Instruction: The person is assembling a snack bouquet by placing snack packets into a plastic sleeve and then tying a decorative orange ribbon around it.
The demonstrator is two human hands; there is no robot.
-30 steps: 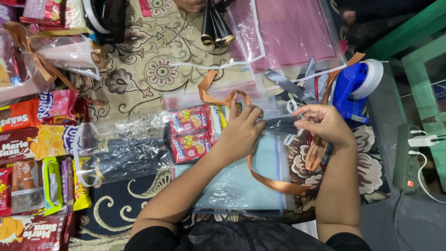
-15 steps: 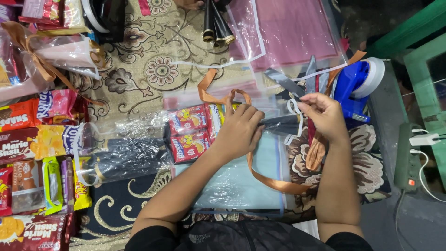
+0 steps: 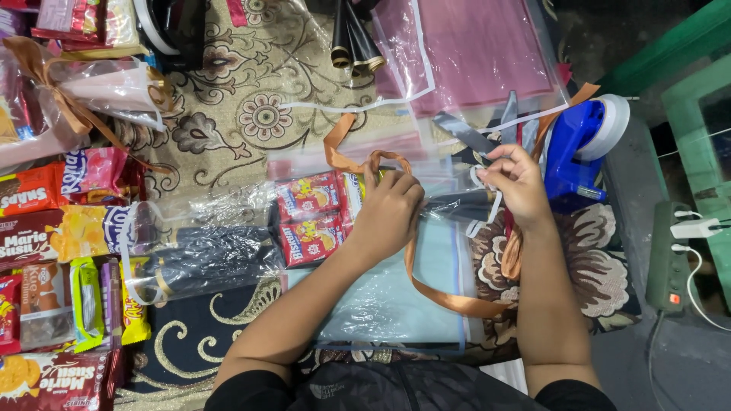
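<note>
Left hand (image 3: pixel 390 209) is seen at frame centre, fingers curled and pressed down on the gathered neck of a clear plastic bag (image 3: pixel 228 251), pinching a loop of orange ribbon (image 3: pixel 449 297) against it. Right hand (image 3: pixel 518 183), right of centre, is closed on the ribbon's other part, drawn taut just beside the bag neck.

At the far left of the frame, assorted snack packets (image 3: pixel 46 228) are laid in rows on a patterned carpet (image 3: pixel 251 91). A finished bag with a ribbon bow (image 3: pixel 68 91) lies in the upper left. Inside the clear plastic bag, red snack packs (image 3: pixel 308 217) are visible just left of the left hand. The ribbon is seen to trail down and round in a wide curve below both hands. A pink sheet in a plastic sleeve (image 3: pixel 480 53) lies at upper centre. A blue tape dispenser (image 3: pixel 579 144) stands just right of the right hand. A power strip (image 3: pixel 668 259) lies at the far right.

Judged step: tying the ribbon round the bag neck. The next move appears to call for steady tension while the loop is pulled through.
</note>
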